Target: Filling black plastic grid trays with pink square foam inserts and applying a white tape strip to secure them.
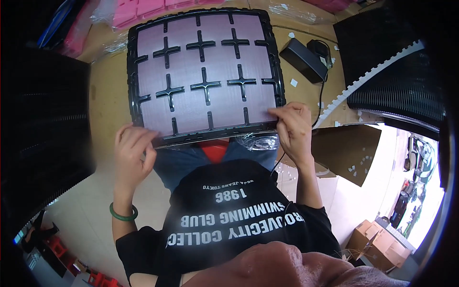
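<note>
At the black tray (206, 136) near edge, left hand (131, 153) and right hand (294, 125) fingers.

Black tray (132, 71) holds pale mauve sheets (215, 62); green bangle (123, 215); black shirt (229, 215).

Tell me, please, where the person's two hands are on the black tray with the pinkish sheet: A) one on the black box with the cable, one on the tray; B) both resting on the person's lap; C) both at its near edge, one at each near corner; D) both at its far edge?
C: the left hand and the right hand each grip a near corner of the tray.
</note>
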A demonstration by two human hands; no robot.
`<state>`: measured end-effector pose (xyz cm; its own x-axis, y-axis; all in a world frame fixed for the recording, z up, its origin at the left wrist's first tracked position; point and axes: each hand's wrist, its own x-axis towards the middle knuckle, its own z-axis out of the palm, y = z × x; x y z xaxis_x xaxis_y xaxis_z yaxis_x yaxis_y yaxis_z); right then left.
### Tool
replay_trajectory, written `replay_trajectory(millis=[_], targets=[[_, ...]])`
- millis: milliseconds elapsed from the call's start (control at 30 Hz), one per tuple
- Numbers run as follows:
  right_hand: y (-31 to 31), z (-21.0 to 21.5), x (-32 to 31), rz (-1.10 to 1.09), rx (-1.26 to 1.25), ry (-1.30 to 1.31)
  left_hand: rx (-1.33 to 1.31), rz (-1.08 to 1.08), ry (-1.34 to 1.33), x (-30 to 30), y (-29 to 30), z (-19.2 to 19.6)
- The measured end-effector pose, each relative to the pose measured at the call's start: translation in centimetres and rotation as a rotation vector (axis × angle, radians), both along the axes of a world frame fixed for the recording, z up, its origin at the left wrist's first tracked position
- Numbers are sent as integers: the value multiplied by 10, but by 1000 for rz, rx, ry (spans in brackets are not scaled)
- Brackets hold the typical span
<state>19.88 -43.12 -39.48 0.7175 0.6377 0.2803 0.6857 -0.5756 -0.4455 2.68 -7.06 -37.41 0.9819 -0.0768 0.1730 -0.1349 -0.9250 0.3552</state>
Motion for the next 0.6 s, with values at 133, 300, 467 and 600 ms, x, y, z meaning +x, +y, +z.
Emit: replay_trajectory(millis=[133,300,467,600], targets=[[18,-7,9,-166,90,8,-147,365,-78,23,-9,-10],[2,-19,12,-218,228,344,-451,429,56,10,17,-32],[11,-20,17,-280,199,306,-391,466,50,22,14,-27],[-4,-12,16,-277,186,351,-467,429,166,6,28,-32]])
